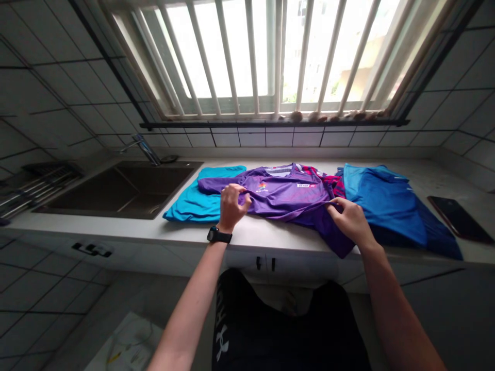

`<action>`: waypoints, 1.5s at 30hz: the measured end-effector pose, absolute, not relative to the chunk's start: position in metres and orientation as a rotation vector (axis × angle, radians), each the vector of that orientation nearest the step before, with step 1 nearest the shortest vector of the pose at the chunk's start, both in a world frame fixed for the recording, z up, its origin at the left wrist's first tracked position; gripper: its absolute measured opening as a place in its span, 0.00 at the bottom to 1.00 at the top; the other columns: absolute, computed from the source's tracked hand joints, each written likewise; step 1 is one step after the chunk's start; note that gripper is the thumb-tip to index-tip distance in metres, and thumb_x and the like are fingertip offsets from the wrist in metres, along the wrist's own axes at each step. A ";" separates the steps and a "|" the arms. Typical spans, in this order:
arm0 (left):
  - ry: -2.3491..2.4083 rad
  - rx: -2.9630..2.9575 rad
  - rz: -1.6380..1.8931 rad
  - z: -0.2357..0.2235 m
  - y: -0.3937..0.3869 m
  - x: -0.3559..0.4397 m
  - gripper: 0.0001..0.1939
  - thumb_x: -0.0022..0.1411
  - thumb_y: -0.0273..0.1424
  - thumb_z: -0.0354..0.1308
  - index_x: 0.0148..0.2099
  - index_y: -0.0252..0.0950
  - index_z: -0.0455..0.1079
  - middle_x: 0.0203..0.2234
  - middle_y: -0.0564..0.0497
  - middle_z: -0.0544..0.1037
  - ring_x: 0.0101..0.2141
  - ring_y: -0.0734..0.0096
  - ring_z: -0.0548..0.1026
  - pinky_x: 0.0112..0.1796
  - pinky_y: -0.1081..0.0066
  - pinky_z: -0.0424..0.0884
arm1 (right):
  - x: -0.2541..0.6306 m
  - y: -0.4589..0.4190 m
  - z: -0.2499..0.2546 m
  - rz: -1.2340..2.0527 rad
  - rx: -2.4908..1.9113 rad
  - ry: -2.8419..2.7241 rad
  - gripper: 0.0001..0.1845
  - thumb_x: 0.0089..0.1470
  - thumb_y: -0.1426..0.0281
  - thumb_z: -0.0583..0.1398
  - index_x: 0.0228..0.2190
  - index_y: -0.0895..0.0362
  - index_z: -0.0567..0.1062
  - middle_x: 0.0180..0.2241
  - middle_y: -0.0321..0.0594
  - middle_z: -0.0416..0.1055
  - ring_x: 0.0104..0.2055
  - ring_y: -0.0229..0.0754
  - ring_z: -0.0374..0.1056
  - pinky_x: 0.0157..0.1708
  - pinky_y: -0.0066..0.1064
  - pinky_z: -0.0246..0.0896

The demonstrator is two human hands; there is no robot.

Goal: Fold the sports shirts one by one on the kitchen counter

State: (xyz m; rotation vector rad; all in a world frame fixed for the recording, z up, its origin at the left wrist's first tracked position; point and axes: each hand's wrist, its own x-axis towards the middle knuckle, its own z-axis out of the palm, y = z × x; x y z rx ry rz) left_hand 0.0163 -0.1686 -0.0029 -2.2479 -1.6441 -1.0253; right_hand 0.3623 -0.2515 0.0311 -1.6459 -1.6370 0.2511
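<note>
A purple jersey [286,198] with small chest logos lies across the white counter, its neckline toward the window. My left hand [233,205], a black watch on its wrist, pinches the jersey's near left edge. At the right edge, the thumb and fingers of my right hand [350,219] are closed on the same cloth. One purple sleeve stretches left over a folded teal garment [189,203]. Another purple part hangs toward the counter's front edge, below my right hand. Red patterned cloth [335,184] shows behind the jersey, partly covered by it.
Blue folded garments [390,206] lie on the right, with a dark phone [460,216] beyond them. A sink [116,190] with a faucet [147,149] is on the left, beside a metal rack [34,190]. A barred window [266,62] is above the counter.
</note>
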 end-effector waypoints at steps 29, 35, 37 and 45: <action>-1.762 -2.547 -1.396 0.017 -0.221 0.065 0.10 0.63 0.22 0.49 0.44 0.40 0.64 0.36 0.49 0.76 0.39 0.62 0.77 0.44 0.64 0.72 | 0.341 -0.262 0.058 0.320 -1.400 -1.687 0.17 0.55 0.57 0.61 0.23 0.56 0.75 0.22 0.36 0.73 0.27 0.41 0.67 0.30 0.31 0.56; -1.654 -2.508 -0.781 0.046 -0.220 0.019 0.18 0.54 0.15 0.49 0.43 0.38 0.68 0.42 0.42 0.76 0.45 0.56 0.76 0.46 0.62 0.73 | 0.364 -0.262 0.059 0.219 -1.429 -1.787 0.19 0.56 0.52 0.63 0.27 0.54 0.79 0.26 0.39 0.78 0.29 0.45 0.72 0.33 0.34 0.62; -1.698 -2.469 -0.626 0.052 -0.219 0.005 0.16 0.53 0.15 0.50 0.39 0.38 0.70 0.39 0.43 0.76 0.43 0.55 0.76 0.44 0.62 0.74 | 0.370 -0.261 0.060 0.188 -1.433 -1.813 0.18 0.56 0.52 0.64 0.28 0.54 0.79 0.29 0.41 0.79 0.32 0.47 0.74 0.35 0.35 0.64; -1.629 -2.210 -1.125 0.072 -0.211 -0.042 0.17 0.58 0.17 0.48 0.39 0.38 0.75 0.39 0.45 0.80 0.45 0.59 0.79 0.50 0.63 0.74 | 0.398 -0.266 0.070 0.316 -1.387 -2.004 0.09 0.55 0.62 0.61 0.31 0.51 0.80 0.30 0.41 0.79 0.32 0.51 0.74 0.35 0.39 0.67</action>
